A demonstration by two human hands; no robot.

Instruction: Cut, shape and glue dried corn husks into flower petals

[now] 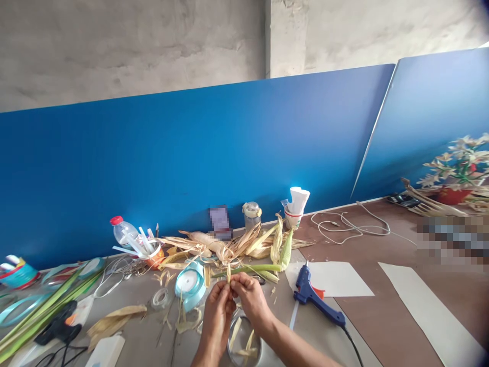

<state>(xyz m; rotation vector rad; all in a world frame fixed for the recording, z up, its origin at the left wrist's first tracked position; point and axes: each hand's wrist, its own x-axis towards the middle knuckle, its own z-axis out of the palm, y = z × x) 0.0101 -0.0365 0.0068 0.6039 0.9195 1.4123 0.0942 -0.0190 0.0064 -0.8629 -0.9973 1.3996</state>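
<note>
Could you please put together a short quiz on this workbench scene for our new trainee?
1. Multiple choice: What do the left hand and right hand hold together?
A) a roll of ribbon
B) a pale strip of husk
C) a pair of scissors

2. True or false: The blue glue gun lies to the right of both hands.

3. Fill in the blank: The clear bottle to the left of the hands has a ____ cap.

Key: 1. B; 2. True; 3. red
</note>
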